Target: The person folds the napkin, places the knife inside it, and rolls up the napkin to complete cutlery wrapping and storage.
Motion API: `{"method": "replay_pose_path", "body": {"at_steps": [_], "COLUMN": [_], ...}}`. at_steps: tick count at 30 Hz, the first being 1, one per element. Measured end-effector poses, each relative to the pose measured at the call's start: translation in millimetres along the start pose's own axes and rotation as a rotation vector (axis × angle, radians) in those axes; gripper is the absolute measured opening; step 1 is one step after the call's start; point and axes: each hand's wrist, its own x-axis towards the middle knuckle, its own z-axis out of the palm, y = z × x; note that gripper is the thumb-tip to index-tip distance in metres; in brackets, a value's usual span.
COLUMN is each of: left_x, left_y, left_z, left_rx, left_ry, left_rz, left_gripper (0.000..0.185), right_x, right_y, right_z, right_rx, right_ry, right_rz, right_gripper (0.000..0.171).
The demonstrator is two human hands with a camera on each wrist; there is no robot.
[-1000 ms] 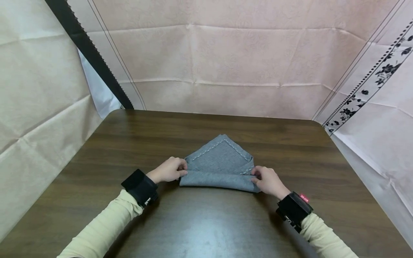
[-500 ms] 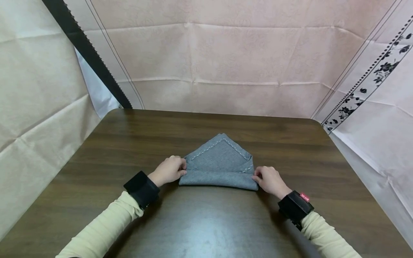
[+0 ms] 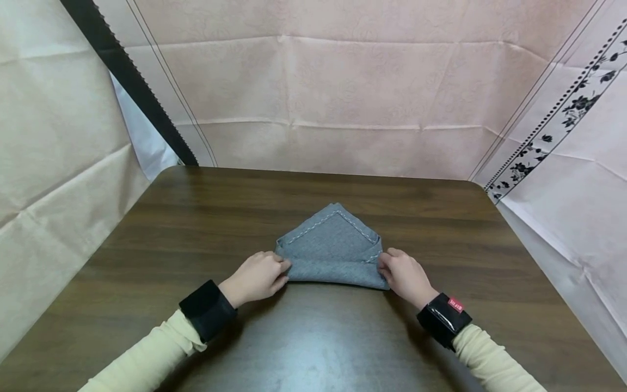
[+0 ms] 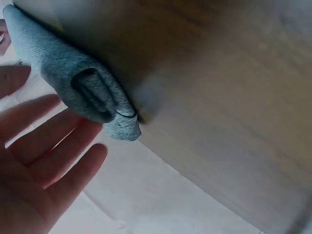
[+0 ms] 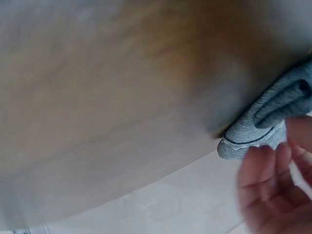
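Observation:
A folded blue-grey cloth [image 3: 329, 239] with pale dashed stitching lies on the wooden table, its far end coming to a point. Its near edge is turned over into a flat roll, and the layered left end shows in the left wrist view. My left hand [image 3: 259, 275] touches that end; in the left wrist view its fingers [image 4: 58, 136] are extended and spread against the roll. At the opposite end, my right hand [image 3: 405, 276] pinches the cloth's corner with curled fingers. The right wrist view shows its thumb against the rolled layers [image 5: 282, 105].
The brown wooden table [image 3: 313, 337] has rounded far corners. Behind it hangs a creased pale pink sheet [image 3: 343, 87]. A black band [image 3: 142, 87] runs down the left, and a floral border [image 3: 563, 120] down the right. Both wrists wear black straps.
My left hand has slid toward me and slightly inward, its fingers now over the left end of the roll. The right hand has shifted slightly inward. The cloth stays nearly in place.

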Motion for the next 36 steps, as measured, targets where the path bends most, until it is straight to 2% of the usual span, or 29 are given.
{"method": "replay_pose_path", "body": {"at_steps": [3,5,11,13,15,17,20,22,24,27,30,32,36], "left_x": [-2.2,-1.8,2.9,2.9,2.0,1.8,3.9,8.1,13.0,20.2,22.2,21.3,19.0], "left_y": [2.1,2.8,3.7,6.3,8.8,10.6,13.6,18.7,26.5,40.1,48.6,50.6,50.1], "left_z": [0.9,1.5,1.2,1.0,1.7,2.8,1.1,-2.6,-6.2,-7.8,-5.2,-1.9,4.8], "left_rx": [-0.011,-0.003,0.063,0.124,0.195,0.25,0.279,0.254,0.197,0.087,0.031,0.024,-0.014], "left_ry": [-0.056,-0.081,-0.11,-0.114,-0.101,-0.088,-0.078,-0.095,-0.149,-0.265,-0.374,-0.392,-0.374], "left_rz": [0.019,0.025,0.024,0.026,0.031,0.032,0.012,-0.005,-0.017,-0.028,-0.053,-0.06,-0.047], "left_gripper": [0.026,0.028,0.023,0.025,0.028,0.03,0.026,0.03,0.041,0.062,0.071,0.073,0.074], "right_x": [-1,-3,-7,-6,-4,-1,3,5,7,6,5,5,3], "right_y": [0,1,-4,-10,-19,-32,-52,-62,-66,-68,-67,-66,-58], "right_z": [1,1,-2,-1,2,5,10,12,12,13,15,15,13], "right_rx": [-0.06,-0.094,-0.133,-0.164,-0.192,-0.207,-0.153,-0.116,-0.09,-0.091,-0.095,-0.088,-0.063], "right_ry": [0.03,0.017,-0.075,-0.057,-0.017,-0.019,-0.124,-0.22,-0.269,-0.281,-0.284,-0.287,-0.275], "right_rz": [-0.145,-0.196,-0.186,-0.202,-0.244,-0.275,-0.286,-0.254,-0.234,-0.226,-0.239,-0.249,-0.266], "right_gripper": [0.018,0.02,0.017,0.015,0.021,0.032,0.051,0.058,0.061,0.061,0.062,0.062,0.061]}}
